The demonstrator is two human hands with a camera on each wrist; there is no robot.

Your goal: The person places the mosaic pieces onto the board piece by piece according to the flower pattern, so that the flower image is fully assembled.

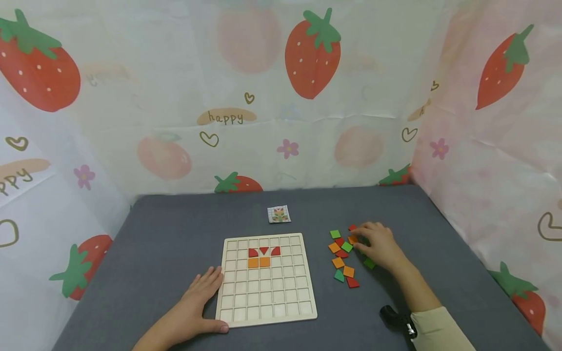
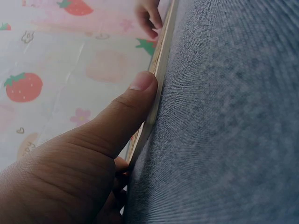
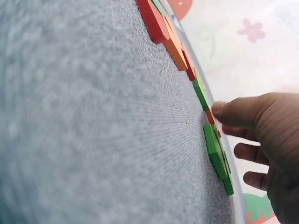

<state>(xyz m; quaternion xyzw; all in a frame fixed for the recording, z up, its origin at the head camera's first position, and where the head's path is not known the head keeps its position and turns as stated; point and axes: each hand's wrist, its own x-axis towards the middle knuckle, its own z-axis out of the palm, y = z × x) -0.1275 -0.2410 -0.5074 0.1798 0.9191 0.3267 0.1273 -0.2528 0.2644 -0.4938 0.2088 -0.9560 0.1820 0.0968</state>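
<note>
Board [image 1: 266, 322] is braced by left hand [image 1: 195, 298]: fingers laid straight along its side, thumb put to the near edge by the corner. Not clutched or lifted; sliding is presumably meant to be prevented.

Right hand [image 1: 378, 243] is held low over tiles [image 1: 338, 263], fingers bent, thumb and forefinger parted; nothing is seen lifted. Orange tile [image 1: 352, 240] is found at its fingertips; whether contact is made cannot be told. A pinch seems suited to such thin pieces. Red tile [image 1: 352, 227] is placed just past the fingertips, green tile [image 1: 370, 263] nearer, by the wrist. Most tiles are spread between right hand and board, likely so that reaches are short.

Red pieces [image 1: 263, 250], three, and orange squares [image 1: 265, 262], two, are seated in board cells, beyond and right of left fingertips; shifting is probably stopped by cell ridges.

Card [image 1: 279, 214] is laid past board, ahead of both hands, likely so that its pattern is not covered.
</note>
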